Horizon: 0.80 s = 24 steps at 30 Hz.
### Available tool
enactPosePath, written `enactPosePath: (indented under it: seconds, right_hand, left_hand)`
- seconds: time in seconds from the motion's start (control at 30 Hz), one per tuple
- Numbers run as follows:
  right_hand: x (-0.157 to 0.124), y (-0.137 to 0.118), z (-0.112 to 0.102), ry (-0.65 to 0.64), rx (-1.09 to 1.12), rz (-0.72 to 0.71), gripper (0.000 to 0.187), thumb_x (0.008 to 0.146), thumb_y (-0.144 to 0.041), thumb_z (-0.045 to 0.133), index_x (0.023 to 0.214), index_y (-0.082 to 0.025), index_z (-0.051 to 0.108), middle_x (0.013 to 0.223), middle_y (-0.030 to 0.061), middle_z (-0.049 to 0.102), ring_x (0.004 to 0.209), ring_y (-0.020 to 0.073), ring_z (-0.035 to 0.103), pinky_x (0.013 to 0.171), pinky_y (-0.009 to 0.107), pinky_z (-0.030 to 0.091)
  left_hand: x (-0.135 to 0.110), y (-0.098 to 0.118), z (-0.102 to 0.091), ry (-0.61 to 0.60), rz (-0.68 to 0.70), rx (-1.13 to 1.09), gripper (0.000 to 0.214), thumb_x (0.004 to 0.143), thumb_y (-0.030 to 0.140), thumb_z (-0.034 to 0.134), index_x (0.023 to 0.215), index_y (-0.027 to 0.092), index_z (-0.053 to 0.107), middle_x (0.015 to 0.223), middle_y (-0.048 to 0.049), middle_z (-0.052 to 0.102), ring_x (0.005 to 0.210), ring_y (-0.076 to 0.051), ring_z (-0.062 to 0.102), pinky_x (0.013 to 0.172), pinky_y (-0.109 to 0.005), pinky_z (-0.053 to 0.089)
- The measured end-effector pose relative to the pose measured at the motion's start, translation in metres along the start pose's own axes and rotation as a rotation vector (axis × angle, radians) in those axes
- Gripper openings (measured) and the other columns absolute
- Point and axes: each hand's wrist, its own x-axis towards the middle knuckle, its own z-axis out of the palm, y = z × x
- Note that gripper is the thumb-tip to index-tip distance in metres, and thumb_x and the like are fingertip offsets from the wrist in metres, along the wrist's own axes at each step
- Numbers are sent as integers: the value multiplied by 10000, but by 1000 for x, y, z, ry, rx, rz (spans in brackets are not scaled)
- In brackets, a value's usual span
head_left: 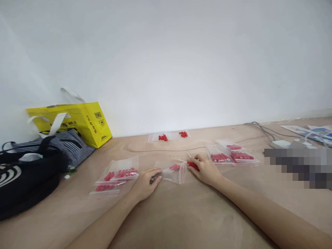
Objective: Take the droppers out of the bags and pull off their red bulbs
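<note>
A clear zip bag [169, 177] lies flat in the middle of the table, with a few red-ended pale sticks [174, 167] inside it. My left hand [145, 184] is closed on the bag's left end; a small dark patch shows between thumb and fingers, too unclear to name. Just right of the bag's opening, my right hand [206, 170] pinches several thin pale sticks by their red ends [193, 166]. Their slender tips fan out to the upper left, over the bag's far corner.
Filled zip bags lie at left [118, 173] and right [229, 155]. Another bag [172, 136] with red pieces is by the wall. A yellow bag [95, 121], striped bag [74, 147] and black bag [28, 183] stand left. A white power adapter [281, 144] and cables are at right.
</note>
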Motion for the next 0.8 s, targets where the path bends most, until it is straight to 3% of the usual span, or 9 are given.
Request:
enactPosePath:
  seconds: [0.2, 0.37, 0.6, 0.7, 0.8]
  right_hand:
    - [3, -2, 5, 9, 139, 38, 227, 818, -283, 394, 859, -179, 592, 807, 42, 544, 718, 137, 542, 644, 237, 364]
    - [13, -8, 10, 32, 76, 184, 194, 782, -289, 437, 693, -160, 551, 737, 52, 571, 647, 140, 536, 569, 241, 321]
    - [23, -15, 14, 50, 25, 307, 184, 798, -309, 412, 809, -154, 510, 730, 84, 592, 642, 183, 550, 535, 256, 301]
    - [18, -12, 13, 138, 127, 262, 182, 798, -311, 415, 833, -156, 504, 769, 78, 588, 656, 173, 543, 560, 255, 325]
    - [8, -7, 9, 218, 326, 103, 150, 795, -271, 418, 817, -166, 524, 758, 47, 575, 667, 143, 519, 601, 244, 351]
  left_hand:
    - [3, -3, 5, 18, -1, 17, 238, 780, 264, 467, 940, 185, 624, 1000, -36, 637, 941, -173, 570, 841, -290, 427]
    - [3, -4, 5, 32, 10, 16, 233, 780, 280, 469, 928, 195, 627, 989, -32, 640, 931, -176, 572, 842, -300, 425]
    - [4, -2, 3, 29, 1, 19, 231, 774, 294, 471, 911, 195, 630, 974, -32, 643, 913, -174, 577, 817, -284, 437]
    - [4, -2, 3, 36, 1, 10, 228, 773, 305, 474, 912, 207, 626, 972, -22, 643, 906, -173, 578, 808, -282, 441]
    - [3, -2, 1, 30, 4, -8, 242, 794, 318, 454, 926, 205, 621, 976, -24, 641, 912, -174, 573, 816, -285, 436]
